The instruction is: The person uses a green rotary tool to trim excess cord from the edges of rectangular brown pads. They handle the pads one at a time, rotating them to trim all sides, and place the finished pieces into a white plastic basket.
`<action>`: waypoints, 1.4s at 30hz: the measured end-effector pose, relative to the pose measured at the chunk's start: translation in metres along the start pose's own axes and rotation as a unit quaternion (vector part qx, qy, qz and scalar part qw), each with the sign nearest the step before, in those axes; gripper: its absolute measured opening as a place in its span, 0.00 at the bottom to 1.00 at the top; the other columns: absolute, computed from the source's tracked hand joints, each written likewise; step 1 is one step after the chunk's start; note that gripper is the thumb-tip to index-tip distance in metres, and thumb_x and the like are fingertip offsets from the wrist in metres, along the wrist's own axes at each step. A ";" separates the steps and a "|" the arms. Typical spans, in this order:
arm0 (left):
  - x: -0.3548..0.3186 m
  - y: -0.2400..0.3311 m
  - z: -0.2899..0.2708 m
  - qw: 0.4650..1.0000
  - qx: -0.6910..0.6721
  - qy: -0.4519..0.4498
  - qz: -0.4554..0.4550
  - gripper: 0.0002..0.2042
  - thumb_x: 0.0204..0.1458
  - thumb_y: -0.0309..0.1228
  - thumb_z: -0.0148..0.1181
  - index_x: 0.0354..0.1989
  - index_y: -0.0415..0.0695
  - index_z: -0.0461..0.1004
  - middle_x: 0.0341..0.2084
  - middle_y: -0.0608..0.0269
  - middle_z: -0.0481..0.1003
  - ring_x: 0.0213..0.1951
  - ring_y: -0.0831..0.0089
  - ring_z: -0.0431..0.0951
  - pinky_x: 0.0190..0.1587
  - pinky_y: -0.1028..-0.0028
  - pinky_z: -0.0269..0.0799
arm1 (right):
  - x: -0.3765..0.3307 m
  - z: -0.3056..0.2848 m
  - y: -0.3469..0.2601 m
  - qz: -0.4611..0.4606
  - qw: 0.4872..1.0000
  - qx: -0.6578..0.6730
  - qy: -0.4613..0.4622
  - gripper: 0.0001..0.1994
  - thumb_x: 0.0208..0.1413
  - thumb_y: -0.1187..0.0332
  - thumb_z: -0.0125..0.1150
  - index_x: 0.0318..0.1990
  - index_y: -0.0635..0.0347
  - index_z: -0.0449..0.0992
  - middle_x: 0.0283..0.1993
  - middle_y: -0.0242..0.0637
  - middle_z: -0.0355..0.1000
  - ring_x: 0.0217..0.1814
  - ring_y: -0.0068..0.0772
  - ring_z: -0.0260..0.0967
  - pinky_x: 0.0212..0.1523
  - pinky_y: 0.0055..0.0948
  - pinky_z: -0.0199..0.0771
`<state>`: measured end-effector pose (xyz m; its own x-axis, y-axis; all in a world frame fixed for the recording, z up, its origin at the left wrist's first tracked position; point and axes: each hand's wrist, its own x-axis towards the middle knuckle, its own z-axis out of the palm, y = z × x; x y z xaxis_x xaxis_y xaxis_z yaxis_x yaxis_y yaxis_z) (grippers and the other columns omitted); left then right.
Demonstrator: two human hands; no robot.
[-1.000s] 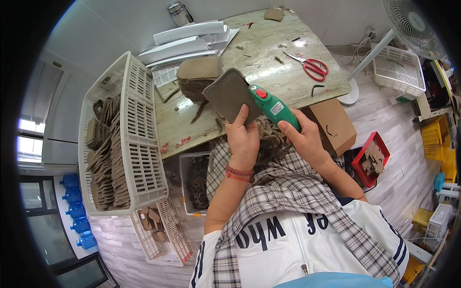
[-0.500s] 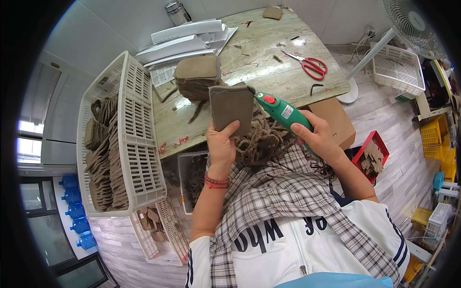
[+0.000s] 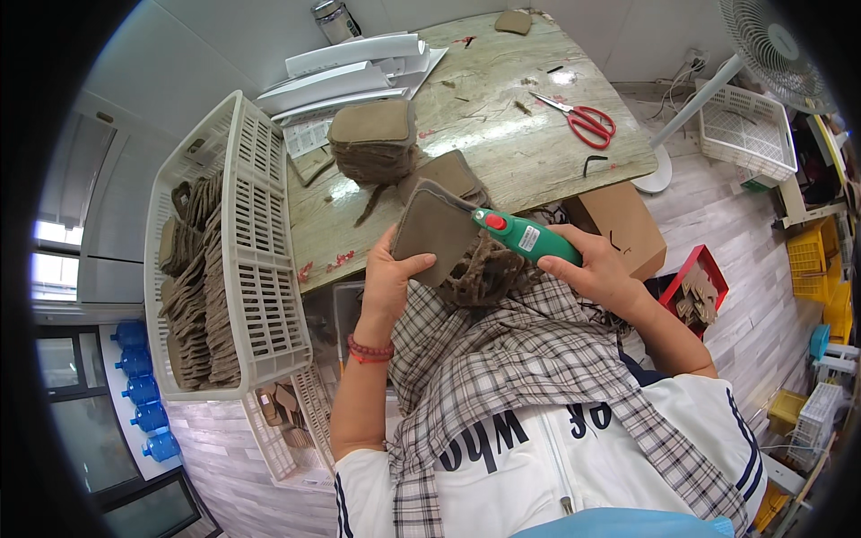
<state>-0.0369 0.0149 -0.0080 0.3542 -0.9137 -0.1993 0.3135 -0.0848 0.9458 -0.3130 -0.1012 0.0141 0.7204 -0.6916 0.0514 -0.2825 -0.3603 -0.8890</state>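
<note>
A brown fabric pad with rounded corners is tilted up in my left hand, the thumb across its face and the fingers behind. My right hand is wrapped round a green handheld electric cutter with a red button. The cutter's tip meets the pad's upper right edge. Just behind, another brown pad lies at the table's near edge. A stack of similar pads stands farther left on the table. Below the held pad, a heap of brown trimmed strips rests at my lap.
Red-handled scissors lie on the marbled table; white papers are at its far left. A white crate of pads stands at left. To the right are a cardboard box, a red tray and a fan.
The held pad has come down and tilted to the right. The cutter has swung flatter and its tip has moved lower along the edge. The pad behind now shows on the table.
</note>
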 end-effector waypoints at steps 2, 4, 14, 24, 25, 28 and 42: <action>-0.002 -0.002 0.002 1.000 -0.003 0.000 -0.016 0.26 0.43 0.11 0.60 0.55 0.35 0.69 0.44 0.59 0.77 0.43 0.73 0.78 0.47 0.75 0.74 | 0.000 0.003 0.000 0.003 1.000 -0.009 0.002 0.23 0.53 0.57 0.65 0.49 0.65 0.72 0.34 0.46 0.74 0.33 0.37 0.74 0.36 0.31 0.73; -0.004 -0.005 0.003 1.000 -0.004 -0.008 -0.026 0.26 0.43 0.11 0.60 0.55 0.35 0.69 0.45 0.59 0.77 0.43 0.73 0.78 0.47 0.75 0.74 | 0.000 0.007 0.002 0.000 1.000 -0.011 0.007 0.23 0.53 0.57 0.65 0.49 0.65 0.72 0.34 0.46 0.74 0.33 0.39 0.75 0.36 0.32 0.73; -0.008 -0.017 0.004 0.996 -0.022 -0.031 -0.083 0.28 0.42 0.12 0.61 0.56 0.36 0.68 0.45 0.62 0.77 0.44 0.74 0.77 0.49 0.75 0.72 | 0.002 0.020 0.006 0.061 0.994 0.095 -0.008 0.20 0.56 0.57 0.63 0.47 0.65 0.73 0.28 0.37 0.71 0.27 0.24 0.68 0.30 0.26 0.69; -0.007 0.015 -0.022 0.981 0.088 -0.072 -0.155 0.23 0.42 0.14 0.62 0.50 0.38 0.70 0.41 0.64 0.77 0.40 0.77 0.77 0.45 0.77 0.72 | 0.001 0.008 0.006 0.136 0.973 0.165 -0.087 0.20 0.56 0.58 0.62 0.49 0.64 0.73 0.28 0.29 0.70 0.25 0.15 0.64 0.26 0.20 0.67; -0.007 0.018 -0.026 0.980 0.103 -0.073 -0.151 0.21 0.42 0.14 0.62 0.48 0.38 0.71 0.40 0.64 0.77 0.39 0.78 0.76 0.44 0.78 0.72 | 0.001 0.008 0.007 0.137 0.973 0.162 -0.093 0.21 0.56 0.58 0.62 0.50 0.64 0.73 0.29 0.29 0.70 0.25 0.15 0.64 0.26 0.20 0.67; -0.007 0.013 -0.036 0.993 0.090 -0.012 -0.080 0.14 0.43 0.17 0.65 0.40 0.40 0.73 0.32 0.66 0.78 0.33 0.80 0.77 0.37 0.79 0.74 | 0.001 0.009 0.009 0.139 0.971 0.160 -0.111 0.21 0.56 0.57 0.62 0.51 0.64 0.73 0.30 0.30 0.71 0.25 0.16 0.64 0.26 0.20 0.67; -0.019 0.009 -0.042 0.998 -0.005 0.045 -0.039 0.11 0.45 0.20 0.66 0.38 0.36 0.77 0.32 0.60 0.80 0.32 0.75 0.79 0.38 0.76 0.76 | 0.007 0.015 0.008 0.137 0.967 0.156 -0.147 0.22 0.55 0.57 0.63 0.51 0.64 0.73 0.30 0.31 0.72 0.26 0.17 0.67 0.27 0.22 0.69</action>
<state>-0.0034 0.0481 -0.0067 0.4071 -0.8647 -0.2942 0.3508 -0.1493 0.9245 -0.3002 -0.0997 0.0006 0.8069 -0.5109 -0.2966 -0.3171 0.0491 -0.9471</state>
